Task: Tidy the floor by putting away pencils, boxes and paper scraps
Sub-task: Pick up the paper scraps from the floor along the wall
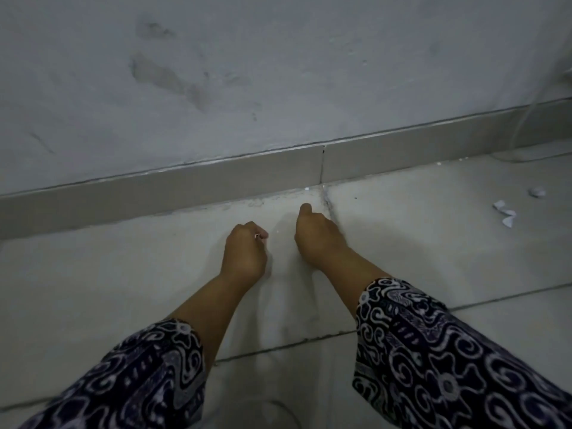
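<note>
White paper scraps (505, 213) lie crumpled on the pale floor tiles (418, 249) at the far right, well apart from both hands; a smaller crumpled scrap (537, 192) sits just beyond them, nearer the wall. A few tiny white specks (307, 188) rest along the foot of the skirting, one close to the grout line.

Near the middle of the view, the left hand (244, 252) is curled into a loose fist low over the tile, and something small and pale shows pinched at its fingertips (261, 235); it is too small to say what it is. The right hand (318, 236) is beside it, fingers folded under and thumb (305, 209) sticking up toward the wall; whether it holds anything cannot be told, since the palm faces down and away. The two hands are near each other but not touching.

Both forearms come up from the lower edge of the frame, in dark sleeves (433, 351) printed with white swirls. A grey skirting board (185, 187) runs slantwise across the view beneath a scuffed grey wall (247, 72). At the far right a thin pale cable (523, 119) hangs down the wall to the floor.
</note>
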